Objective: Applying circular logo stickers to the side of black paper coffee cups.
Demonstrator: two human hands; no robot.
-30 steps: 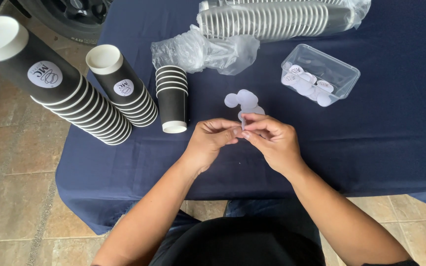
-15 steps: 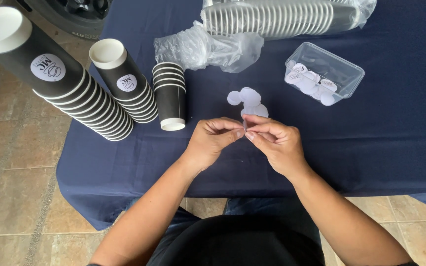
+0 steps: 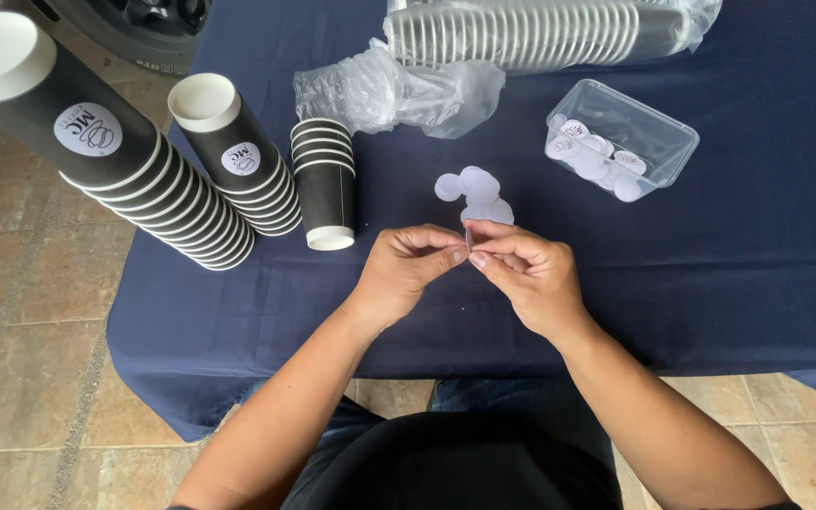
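Nothing is shifting since the earlier frames: both hands are still working together above the dark blue tablecloth [image 3: 739,283]. Left hand [image 3: 408,269] and right hand [image 3: 526,269] are pinching one small sticker [image 3: 467,238] between fingertips, just beside the loose white round stickers [image 3: 474,189].

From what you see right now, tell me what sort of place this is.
Probably an outdoor prep table for a coffee stand: stacked black paper cups, a tub of round stickers, blue tablecloth, tiled floor, a vehicle tyre behind.
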